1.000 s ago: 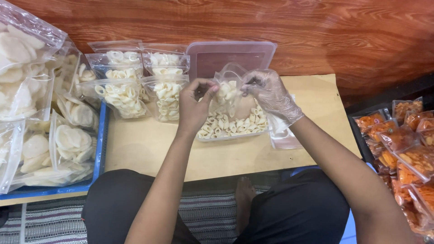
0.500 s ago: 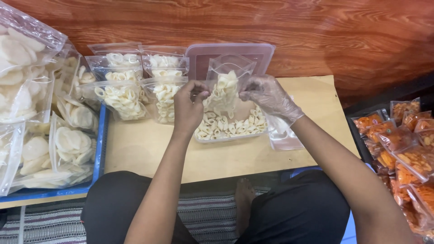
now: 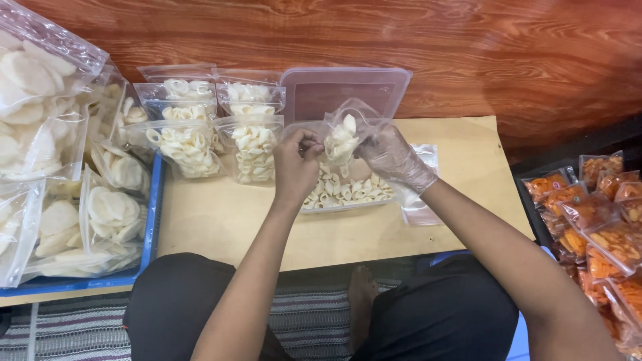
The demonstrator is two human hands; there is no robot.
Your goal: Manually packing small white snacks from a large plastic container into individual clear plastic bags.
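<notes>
My left hand is bare and pinches the left edge of a small clear bag half full of pale curled crackers. My right hand wears a thin clear glove and grips the bag's right side. The bag hangs just above a clear shallow container of loose crackers on the low wooden table. The container's pinkish lid leans against the wall behind it.
Several filled cracker bags stand at the table's back left. A blue tray at the left holds bags of round white crackers. Empty bags lie right of the container. Orange snack packets fill the right side.
Both hands have lifted the bag up from the container, and my left hand has shifted a little to the left along the bag's top edge.
</notes>
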